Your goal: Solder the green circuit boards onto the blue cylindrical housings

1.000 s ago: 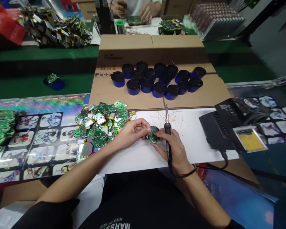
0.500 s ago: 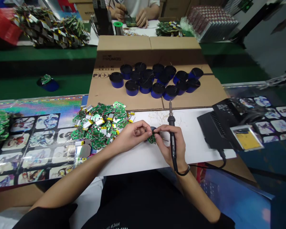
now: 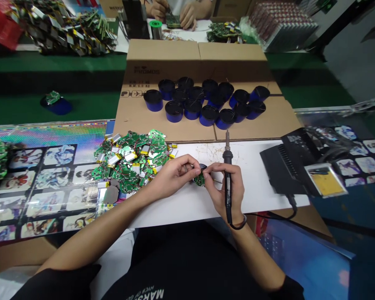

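Note:
A small green circuit board [image 3: 200,179] sits between my two hands, low over the white work surface, with a dark round edge behind it. My left hand [image 3: 177,176] is closed, its thumb and forefinger pinched at the board's left edge; a thin wire there would be too small to see. My right hand [image 3: 227,187] carries a soldering iron [image 3: 227,183], its tip pointing away from me, while thumb and forefinger pinch at the board's right side. Left of my hands lies a heap of green circuit boards [image 3: 132,162] with silver battery packs.
Several blue cups with black tops [image 3: 209,116] stand on a cardboard sheet [image 3: 137,125]. A black soldering station [image 3: 276,166] with a yellow sponge tray [image 3: 325,181] is at right. One blue cup [image 3: 60,107] sits left. Across the bench, a co-worker's hands [image 3: 189,16] hold a board.
The view has shifted slightly. Both hands stay at the board with nearly the same pinch, and the soldering iron remains in my right hand.

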The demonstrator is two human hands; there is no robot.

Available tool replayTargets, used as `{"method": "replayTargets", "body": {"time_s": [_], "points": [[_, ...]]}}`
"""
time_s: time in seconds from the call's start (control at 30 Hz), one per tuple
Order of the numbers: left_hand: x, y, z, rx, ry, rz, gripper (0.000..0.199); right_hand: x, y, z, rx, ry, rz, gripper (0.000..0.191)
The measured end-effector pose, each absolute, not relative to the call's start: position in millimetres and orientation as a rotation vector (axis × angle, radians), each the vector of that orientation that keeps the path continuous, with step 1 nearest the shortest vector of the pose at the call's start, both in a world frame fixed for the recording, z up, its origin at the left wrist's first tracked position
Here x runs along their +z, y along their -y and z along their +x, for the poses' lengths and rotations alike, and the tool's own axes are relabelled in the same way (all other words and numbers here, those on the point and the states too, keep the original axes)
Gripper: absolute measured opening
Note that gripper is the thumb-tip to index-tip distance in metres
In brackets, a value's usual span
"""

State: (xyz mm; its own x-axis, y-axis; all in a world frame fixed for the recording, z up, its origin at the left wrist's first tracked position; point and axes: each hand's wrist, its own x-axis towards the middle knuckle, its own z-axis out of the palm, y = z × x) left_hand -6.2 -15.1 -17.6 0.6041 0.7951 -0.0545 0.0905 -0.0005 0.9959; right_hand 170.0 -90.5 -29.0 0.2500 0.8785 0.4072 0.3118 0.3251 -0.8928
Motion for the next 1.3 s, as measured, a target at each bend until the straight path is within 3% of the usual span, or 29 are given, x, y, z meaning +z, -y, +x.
{"method": "replayTargets", "body": {"time_s": [0.63, 0.73, 0.93, 1.3], "points": [[-21.9, 16.7, -8.3, 0.706, -0.706, 1.712, 0.018, -29.0, 88.8, 183.9, 0.419, 1.5, -1.185, 0.039], [-21.5, 17.8, -7.1, 0.835, -0.701, 1.844, 0.029, -30.5, 89.9, 184.1, 0.418, 1.48, -1.203, 0.039], [-16.7, 17.5, -7.1, 0.95, -0.716, 1.975, 0.003, -33.9, 91.9, 185.6, 0.441, 1.515, -1.191, 0.04], [-12.7, 13.5, -9.3, 0.885, -0.626, 1.905, 0.007, -31.6, 94.6, 184.9, 0.439, 1.587, -1.219, 0.039]]}}
